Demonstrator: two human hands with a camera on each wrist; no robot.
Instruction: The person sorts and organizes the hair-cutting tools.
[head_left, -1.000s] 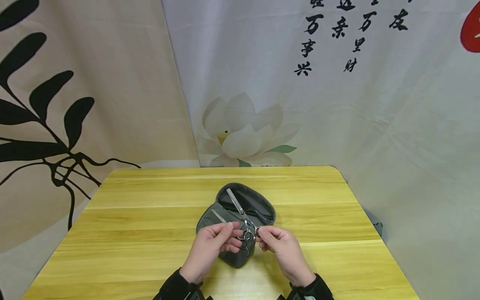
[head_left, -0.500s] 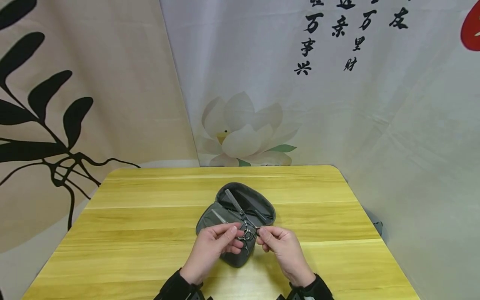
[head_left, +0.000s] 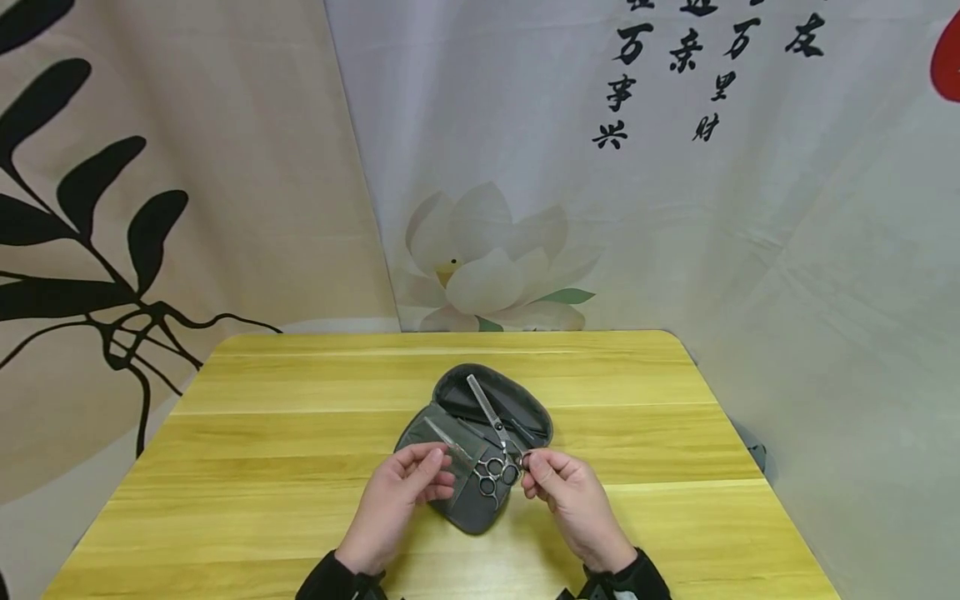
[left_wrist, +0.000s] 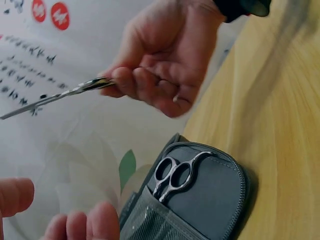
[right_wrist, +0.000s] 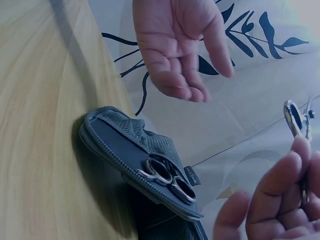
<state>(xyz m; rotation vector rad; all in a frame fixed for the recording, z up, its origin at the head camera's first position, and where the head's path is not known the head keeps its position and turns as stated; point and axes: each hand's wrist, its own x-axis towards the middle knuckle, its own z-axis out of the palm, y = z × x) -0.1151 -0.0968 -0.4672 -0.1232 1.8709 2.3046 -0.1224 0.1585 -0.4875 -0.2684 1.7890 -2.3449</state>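
My right hand (head_left: 573,504) pinches thinning scissors (head_left: 486,402) by a finger ring, thumb against fingers. Their blunt blades point up and away over the case. My left hand (head_left: 401,500) is apart from them, to the left, fingers loosely bent and the thumb clear of them in the right wrist view. Below lies an unzipped dark grey case (head_left: 468,518) on the table. A second pair of scissors (left_wrist: 175,175) sits in its mesh pocket, finger rings sticking out. In the right wrist view the held scissors (right_wrist: 294,117) stand up from the fingertips.
The yellow wood-grain table (head_left: 300,500) has a rounded far edge. Behind it hangs a cloth backdrop (head_left: 750,233) printed with a lotus, leaves and black writing. A slim dark tool (head_left: 522,432) lies in the case's raised half.
My left hand has drawn back to the left, away from the thinning scissors. My right hand, still holding them, has shifted slightly right, and the rings of the pair in the case show more.
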